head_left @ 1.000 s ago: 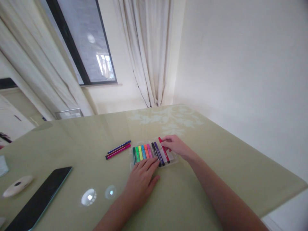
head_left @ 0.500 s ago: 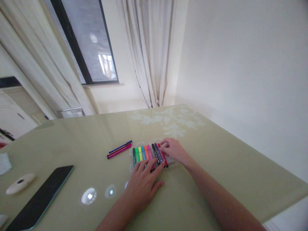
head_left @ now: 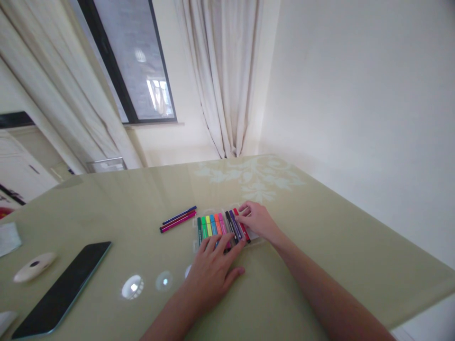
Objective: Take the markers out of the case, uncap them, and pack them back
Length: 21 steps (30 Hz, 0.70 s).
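A clear plastic case (head_left: 195, 245) lies on the table, holding a row of several coloured markers with a green marker (head_left: 204, 227) near its left end. My left hand (head_left: 213, 265) rests over the near ends of the row, fingers spread. At the right of the row is a red marker (head_left: 243, 228), slightly slanted. The thumb and fingers of my right hand (head_left: 256, 219) are closed on the upper part of this marker. Beside it sit a purple marker (head_left: 234, 223) and a black marker (head_left: 229, 222). My left hand hides the lower ends of several markers.
Left of the case lie a blue pen (head_left: 179, 215) and a magenta pen (head_left: 177, 222), side by side. A dark tablet-like slab (head_left: 66, 289), a white oval object (head_left: 34, 267) and a white paper (head_left: 9, 238) are farther left. The table (head_left: 355, 241) meets a wall on the right.
The red marker has shifted slightly away from me, its near end more level with the row, with my right hand still on it. My left hand stays in place.
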Each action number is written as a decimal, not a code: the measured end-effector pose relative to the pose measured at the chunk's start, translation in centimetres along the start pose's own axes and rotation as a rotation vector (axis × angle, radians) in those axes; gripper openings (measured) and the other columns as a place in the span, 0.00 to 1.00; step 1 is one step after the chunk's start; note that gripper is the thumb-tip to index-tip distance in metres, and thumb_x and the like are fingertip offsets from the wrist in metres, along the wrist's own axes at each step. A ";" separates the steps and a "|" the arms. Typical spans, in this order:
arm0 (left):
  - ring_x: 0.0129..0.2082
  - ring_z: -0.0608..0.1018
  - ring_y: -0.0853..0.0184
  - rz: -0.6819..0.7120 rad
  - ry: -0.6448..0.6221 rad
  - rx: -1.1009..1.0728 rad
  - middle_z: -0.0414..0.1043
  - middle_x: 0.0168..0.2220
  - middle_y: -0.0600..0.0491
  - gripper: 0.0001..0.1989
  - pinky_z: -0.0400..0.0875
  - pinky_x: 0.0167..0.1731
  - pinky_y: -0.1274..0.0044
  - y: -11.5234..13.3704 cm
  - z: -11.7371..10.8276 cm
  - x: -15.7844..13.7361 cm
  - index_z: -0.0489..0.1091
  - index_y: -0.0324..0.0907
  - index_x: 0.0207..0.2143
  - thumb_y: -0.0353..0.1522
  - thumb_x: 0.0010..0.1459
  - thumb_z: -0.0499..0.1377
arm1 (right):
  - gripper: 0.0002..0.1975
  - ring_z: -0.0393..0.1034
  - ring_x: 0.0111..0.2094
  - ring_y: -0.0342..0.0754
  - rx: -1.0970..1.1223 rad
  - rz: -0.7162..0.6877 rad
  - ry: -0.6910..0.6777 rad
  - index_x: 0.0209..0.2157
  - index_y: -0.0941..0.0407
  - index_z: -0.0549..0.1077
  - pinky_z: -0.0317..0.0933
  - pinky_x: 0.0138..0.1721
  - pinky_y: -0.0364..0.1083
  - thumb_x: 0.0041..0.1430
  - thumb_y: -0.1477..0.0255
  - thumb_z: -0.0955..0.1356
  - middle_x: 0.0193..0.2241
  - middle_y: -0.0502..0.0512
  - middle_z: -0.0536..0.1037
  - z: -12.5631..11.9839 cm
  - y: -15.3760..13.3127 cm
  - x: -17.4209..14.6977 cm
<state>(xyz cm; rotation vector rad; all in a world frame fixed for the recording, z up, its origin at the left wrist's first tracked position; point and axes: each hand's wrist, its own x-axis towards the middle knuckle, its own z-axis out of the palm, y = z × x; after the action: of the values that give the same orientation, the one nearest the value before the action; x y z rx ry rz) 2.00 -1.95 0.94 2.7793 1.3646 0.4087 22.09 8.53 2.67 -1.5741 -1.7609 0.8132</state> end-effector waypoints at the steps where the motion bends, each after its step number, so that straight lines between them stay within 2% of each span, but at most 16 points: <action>1: 0.61 0.66 0.51 0.005 0.005 0.001 0.64 0.66 0.51 0.31 0.60 0.60 0.56 0.0 0.0 0.0 0.51 0.61 0.71 0.47 0.69 0.53 | 0.08 0.77 0.31 0.47 -0.001 -0.007 0.002 0.36 0.57 0.76 0.67 0.34 0.44 0.54 0.73 0.76 0.30 0.53 0.83 0.0 0.1 0.0; 8: 0.61 0.65 0.51 0.005 0.008 0.005 0.63 0.66 0.51 0.31 0.59 0.61 0.56 -0.1 0.2 0.0 0.50 0.60 0.72 0.48 0.69 0.52 | 0.04 0.76 0.30 0.47 -0.104 -0.063 -0.007 0.29 0.56 0.79 0.65 0.34 0.45 0.55 0.71 0.75 0.27 0.52 0.81 -0.3 0.2 0.1; 12: 0.61 0.65 0.51 0.014 0.013 0.009 0.64 0.66 0.51 0.30 0.60 0.60 0.55 -0.1 0.2 0.0 0.51 0.62 0.71 0.49 0.69 0.51 | 0.03 0.75 0.28 0.46 -0.059 -0.080 -0.012 0.28 0.56 0.79 0.65 0.32 0.44 0.54 0.72 0.74 0.25 0.52 0.81 -0.2 0.6 0.1; 15: 0.61 0.66 0.51 0.015 0.026 0.010 0.64 0.66 0.52 0.30 0.61 0.60 0.56 -0.2 0.2 0.0 0.52 0.62 0.71 0.49 0.69 0.52 | 0.05 0.72 0.27 0.46 -0.066 -0.082 -0.002 0.26 0.56 0.78 0.63 0.30 0.44 0.54 0.72 0.74 0.23 0.51 0.79 0.0 0.6 0.1; 21: 0.61 0.66 0.50 0.010 0.029 -0.004 0.64 0.66 0.50 0.29 0.60 0.60 0.54 0.0 0.4 -0.1 0.57 0.60 0.69 0.49 0.69 0.53 | 0.09 0.69 0.26 0.45 -0.224 -0.050 0.020 0.21 0.55 0.76 0.57 0.30 0.44 0.53 0.73 0.74 0.22 0.51 0.78 0.3 0.3 0.1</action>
<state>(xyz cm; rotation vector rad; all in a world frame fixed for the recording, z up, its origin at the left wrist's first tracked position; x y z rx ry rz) 2.03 -1.94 0.49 2.7894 1.3547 0.4528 22.02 8.65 2.30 -1.6654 -1.9230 0.5906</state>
